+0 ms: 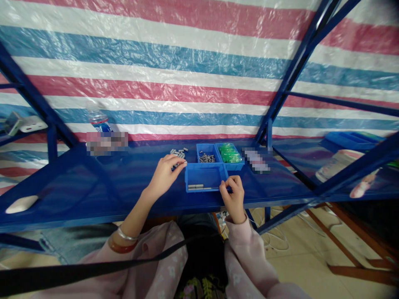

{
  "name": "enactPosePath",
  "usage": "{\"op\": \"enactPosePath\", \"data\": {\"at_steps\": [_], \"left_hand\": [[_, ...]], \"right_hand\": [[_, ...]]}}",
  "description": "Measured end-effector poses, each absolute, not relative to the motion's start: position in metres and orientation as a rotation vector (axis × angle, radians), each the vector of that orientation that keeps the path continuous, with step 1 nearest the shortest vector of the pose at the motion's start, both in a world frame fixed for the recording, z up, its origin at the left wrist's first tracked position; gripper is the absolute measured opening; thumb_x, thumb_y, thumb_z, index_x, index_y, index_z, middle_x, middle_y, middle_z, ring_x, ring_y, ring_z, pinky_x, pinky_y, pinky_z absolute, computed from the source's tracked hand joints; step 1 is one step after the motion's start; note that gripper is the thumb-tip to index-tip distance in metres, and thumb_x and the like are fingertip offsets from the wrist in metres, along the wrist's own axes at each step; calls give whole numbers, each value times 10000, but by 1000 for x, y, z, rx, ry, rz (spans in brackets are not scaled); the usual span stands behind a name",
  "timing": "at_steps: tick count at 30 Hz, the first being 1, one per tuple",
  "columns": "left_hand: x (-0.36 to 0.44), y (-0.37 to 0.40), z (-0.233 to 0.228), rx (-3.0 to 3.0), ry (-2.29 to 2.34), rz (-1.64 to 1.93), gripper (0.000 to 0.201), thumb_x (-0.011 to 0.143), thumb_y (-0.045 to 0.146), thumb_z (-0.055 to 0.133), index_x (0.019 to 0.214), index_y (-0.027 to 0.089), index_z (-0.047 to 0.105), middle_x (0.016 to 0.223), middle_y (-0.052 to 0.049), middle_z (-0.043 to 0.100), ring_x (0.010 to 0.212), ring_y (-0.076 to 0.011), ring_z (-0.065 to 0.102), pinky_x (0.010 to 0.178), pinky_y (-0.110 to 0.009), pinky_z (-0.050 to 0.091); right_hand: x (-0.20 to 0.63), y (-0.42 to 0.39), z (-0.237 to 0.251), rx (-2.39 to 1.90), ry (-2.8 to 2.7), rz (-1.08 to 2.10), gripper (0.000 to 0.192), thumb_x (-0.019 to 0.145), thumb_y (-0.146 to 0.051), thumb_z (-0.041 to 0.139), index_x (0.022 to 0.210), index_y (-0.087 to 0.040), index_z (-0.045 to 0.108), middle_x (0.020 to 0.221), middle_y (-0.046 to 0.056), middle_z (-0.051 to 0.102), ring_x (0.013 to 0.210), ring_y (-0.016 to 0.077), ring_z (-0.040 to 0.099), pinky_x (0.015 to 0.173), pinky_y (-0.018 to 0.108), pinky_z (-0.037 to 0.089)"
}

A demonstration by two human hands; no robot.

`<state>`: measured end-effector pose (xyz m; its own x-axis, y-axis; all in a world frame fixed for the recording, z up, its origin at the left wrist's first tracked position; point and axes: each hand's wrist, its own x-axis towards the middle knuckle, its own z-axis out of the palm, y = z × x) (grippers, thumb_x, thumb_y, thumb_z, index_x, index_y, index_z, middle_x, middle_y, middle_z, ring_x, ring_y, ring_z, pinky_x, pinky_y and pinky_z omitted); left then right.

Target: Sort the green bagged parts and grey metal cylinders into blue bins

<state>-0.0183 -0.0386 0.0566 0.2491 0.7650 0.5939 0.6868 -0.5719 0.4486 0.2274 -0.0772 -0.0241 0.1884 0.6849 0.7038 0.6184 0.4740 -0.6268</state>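
My left hand [165,174] is closed in a pinch at the left rim of the front blue bin [207,172]. A tiny pale piece shows at its fingertips, too small to name. Some short grey metal cylinders [195,186] lie along the near side inside that bin. My right hand [233,195] has its thumb and forefinger pinched at the bin's front right corner; what sits between them is hidden. Just beyond my left hand lies a loose pile of grey cylinders [178,153] on the blue table [146,153].
Behind the front bin stand a blue bin [202,148] of small grey parts and another holding green plastic-wrapped items [230,153]. A water bottle [101,120] is at the back left, a white mouse-like object [21,204] at the left edge. Blue metal posts [280,99] flank the table.
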Motion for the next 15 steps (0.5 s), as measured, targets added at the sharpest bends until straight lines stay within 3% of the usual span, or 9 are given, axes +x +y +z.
{"op": "enactPosePath", "data": {"at_steps": [8,15], "left_hand": [[48,-32,60,2775,1022,518,193,938,276,550,924,196,725,891,-37,701,906,-186,639,839,-317,412],[63,-25,49,2812,988,276,142,883,184,598,895,187,739,853,-41,711,863,-185,659,751,-258,438]], "right_hand": [[228,-76,-25,-1188,-1498,52,267,886,-199,541,639,-211,440,781,-10,442,709,142,500,680,288,417],[227,-76,-26,-1168,-1492,50,254,889,-199,544,653,-209,451,781,-9,441,705,140,493,685,290,412]]}}
